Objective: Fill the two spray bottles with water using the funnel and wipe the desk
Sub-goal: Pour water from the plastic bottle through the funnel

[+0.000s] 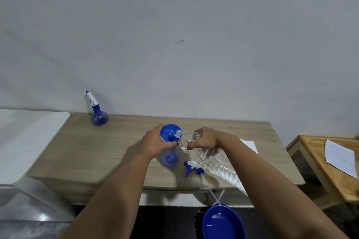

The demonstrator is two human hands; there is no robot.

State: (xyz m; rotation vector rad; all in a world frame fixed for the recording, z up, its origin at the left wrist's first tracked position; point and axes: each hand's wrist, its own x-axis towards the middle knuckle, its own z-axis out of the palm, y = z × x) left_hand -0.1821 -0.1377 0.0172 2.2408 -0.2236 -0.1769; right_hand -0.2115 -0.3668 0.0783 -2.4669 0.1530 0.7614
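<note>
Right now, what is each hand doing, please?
Left hand: closed around the funnel on the spray bottle.
Right hand: closed on the tilted water bottle.

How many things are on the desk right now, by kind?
Spray bottles: 2, one capped at the back left, one open under the funnel
Funnel: 1
Water bottle: 1
Loose sprayer head: 1
Paper: 1
Total: 6

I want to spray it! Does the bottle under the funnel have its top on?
Off. The spray top lies on the desk, and the funnel sits in the bottle.
</note>
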